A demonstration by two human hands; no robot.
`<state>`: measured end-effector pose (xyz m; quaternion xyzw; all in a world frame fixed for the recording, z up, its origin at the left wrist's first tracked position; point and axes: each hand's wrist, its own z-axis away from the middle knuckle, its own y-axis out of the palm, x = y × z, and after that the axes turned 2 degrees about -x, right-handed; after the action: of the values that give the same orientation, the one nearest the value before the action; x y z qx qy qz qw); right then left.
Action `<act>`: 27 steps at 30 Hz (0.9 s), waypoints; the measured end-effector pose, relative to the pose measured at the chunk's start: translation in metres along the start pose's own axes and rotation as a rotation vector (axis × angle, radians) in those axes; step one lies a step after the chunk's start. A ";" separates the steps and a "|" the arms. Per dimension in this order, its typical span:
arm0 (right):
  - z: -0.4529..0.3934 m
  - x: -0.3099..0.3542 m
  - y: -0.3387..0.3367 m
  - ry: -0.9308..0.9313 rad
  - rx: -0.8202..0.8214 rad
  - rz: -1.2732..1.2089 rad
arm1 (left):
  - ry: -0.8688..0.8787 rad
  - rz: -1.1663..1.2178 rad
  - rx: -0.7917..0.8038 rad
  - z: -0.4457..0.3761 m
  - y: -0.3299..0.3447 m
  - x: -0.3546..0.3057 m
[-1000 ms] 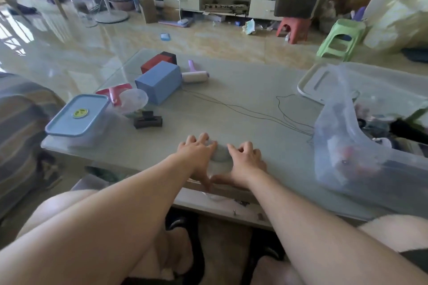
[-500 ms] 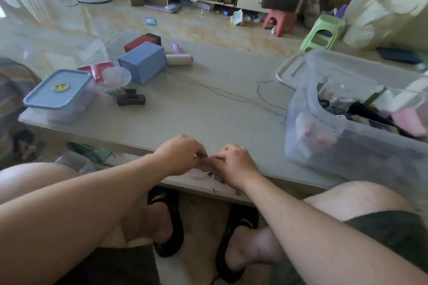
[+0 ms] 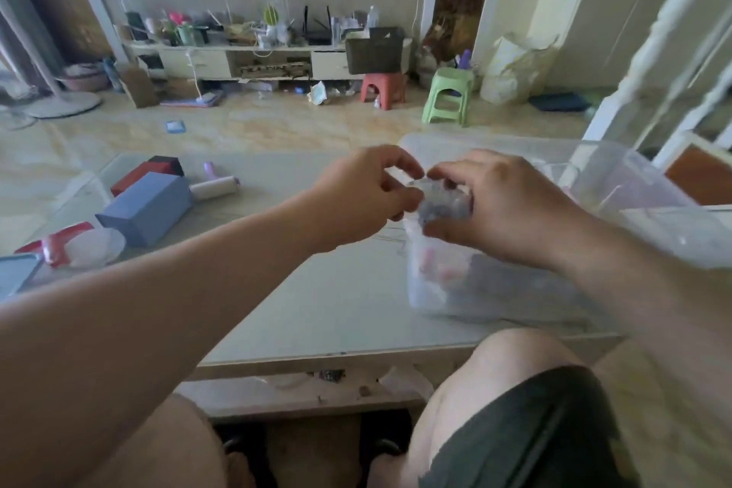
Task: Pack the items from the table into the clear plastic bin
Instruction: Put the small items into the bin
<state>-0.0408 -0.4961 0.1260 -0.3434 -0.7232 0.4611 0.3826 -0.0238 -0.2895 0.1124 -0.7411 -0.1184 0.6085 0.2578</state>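
My left hand [image 3: 366,194] and my right hand [image 3: 491,206] hold a small greyish, blurred item [image 3: 441,202] between them, raised at the near-left corner of the clear plastic bin [image 3: 673,210]. The bin stands on the right side of the table [image 3: 336,289] and holds several items, among them something pink. On the table's left lie a blue box [image 3: 146,206], a red-and-black box [image 3: 148,172], a white roller with a purple handle [image 3: 216,184], a red item with a clear round lid [image 3: 79,246] and a blue-lidded container [image 3: 16,271].
My knees are under the table's near edge. Beyond the table the floor holds a red stool [image 3: 382,89] and a green stool [image 3: 447,93]. A cluttered low cabinet [image 3: 253,59] runs along the far wall.
Both hands rose from the table's near edge and moved right toward the bin, carrying the small item. The camera view tilted upward.
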 end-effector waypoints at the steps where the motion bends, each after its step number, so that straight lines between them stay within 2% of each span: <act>1: -0.004 -0.015 -0.008 0.040 -0.010 0.018 | 0.053 -0.065 -0.008 -0.015 0.010 -0.009; 3: -0.013 -0.043 -0.012 0.152 0.019 0.031 | 0.136 -0.301 -0.014 -0.043 0.031 -0.018; 5: -0.022 -0.064 0.000 0.270 0.136 -0.017 | 0.166 -0.538 0.041 -0.064 0.049 -0.011; 9: -0.032 -0.091 0.048 0.332 0.381 -0.216 | 0.178 -0.912 0.309 -0.074 0.070 0.012; 12: -0.031 -0.095 0.058 0.353 0.314 -0.357 | 0.202 -0.819 0.323 -0.064 0.067 0.022; 15: -0.018 -0.092 0.051 0.340 0.191 -0.305 | 0.321 -0.688 0.244 -0.047 0.047 0.032; 18: -0.008 -0.088 0.057 0.268 -0.072 -0.119 | 0.375 -0.610 0.192 -0.020 0.010 0.048; 20: -0.016 -0.080 0.067 0.215 -0.232 -0.111 | 0.329 -0.596 0.118 -0.003 -0.019 0.071; 24: -0.052 0.012 0.079 0.130 -0.339 -0.334 | 0.124 -0.586 -0.051 0.033 -0.077 0.122; 27: -0.078 0.109 0.110 -0.063 -0.210 -0.405 | -0.004 -0.640 -0.125 0.064 -0.111 0.154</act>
<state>-0.0078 -0.3347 0.0711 -0.2147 -0.8328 0.3077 0.4069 -0.0349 -0.1058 0.0336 -0.6795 -0.3831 0.4894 0.3899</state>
